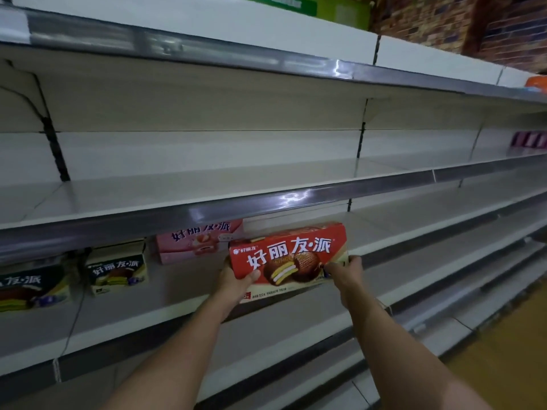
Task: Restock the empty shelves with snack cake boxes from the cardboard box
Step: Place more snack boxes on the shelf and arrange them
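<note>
A red snack cake box (288, 258) is held upright between both hands at the front of a white shelf (183, 294). My left hand (236, 278) grips its left end with the thumb on the front face. Its right end is gripped by my right hand (346, 272). Behind it to the left stands a pink snack cake box (195, 244). Two dark snack cake boxes (118, 269) (32, 290) stand further left on the same shelf. The cardboard box is out of view.
The shelf above (207, 184) and the top shelf (266, 34) are bare white boards with grey price rails. Lower shelves (384, 291) run off to the right. Purple packs (529, 139) and an orange item (536, 82) sit at far right. The floor (503, 350) is yellowish.
</note>
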The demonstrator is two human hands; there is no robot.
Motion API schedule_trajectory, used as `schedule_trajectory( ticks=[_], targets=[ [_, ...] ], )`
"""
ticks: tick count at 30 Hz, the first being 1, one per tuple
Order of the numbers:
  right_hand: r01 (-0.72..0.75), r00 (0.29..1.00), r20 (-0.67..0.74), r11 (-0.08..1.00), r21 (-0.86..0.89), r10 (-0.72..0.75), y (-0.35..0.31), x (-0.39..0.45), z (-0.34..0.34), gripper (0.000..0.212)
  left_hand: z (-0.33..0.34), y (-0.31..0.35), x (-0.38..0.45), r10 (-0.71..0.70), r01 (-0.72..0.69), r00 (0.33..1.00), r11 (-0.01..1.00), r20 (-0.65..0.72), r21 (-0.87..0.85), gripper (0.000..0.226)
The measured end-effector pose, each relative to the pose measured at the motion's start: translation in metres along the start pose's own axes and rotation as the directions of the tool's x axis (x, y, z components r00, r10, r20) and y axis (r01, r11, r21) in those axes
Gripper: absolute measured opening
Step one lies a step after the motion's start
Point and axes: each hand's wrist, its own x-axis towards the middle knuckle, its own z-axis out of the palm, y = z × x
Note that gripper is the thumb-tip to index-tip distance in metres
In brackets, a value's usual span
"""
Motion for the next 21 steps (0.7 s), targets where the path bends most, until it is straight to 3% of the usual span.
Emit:
schedule_trajectory(
  ticks=[4,8,14,21],
  targets=[
    [-0.003,1.0,0.007,0.974,-0.227,0.005,0.004,0.037,0.004,0.041,0.01,0.004,0.014,-0.014,0.028,0.995,0.99,-0.099,0.139,0.054],
    [0.038,0.997,-0.041,0.865,-0.5,-0.068,0.018,0.066,0.007,0.046,0.016,0.013,0.031,0.018,0.056,0.98,0.932,-0.199,0.358,0.052],
    [0.073,0.997,0.011,0.9,-0.431,-0.075,0.009,0.086,0.015,0.041,0.016,0.01,0.061,0.017,0.106,0.977,0.824,-0.213,0.556,0.057],
    [0.091,0.996,0.059,0.92,-0.382,-0.074,0.014,0.132,0.011,0.042,0.044,0.023,0.079,0.039,0.109,0.969,0.821,-0.246,0.561,0.05]
  ],
)
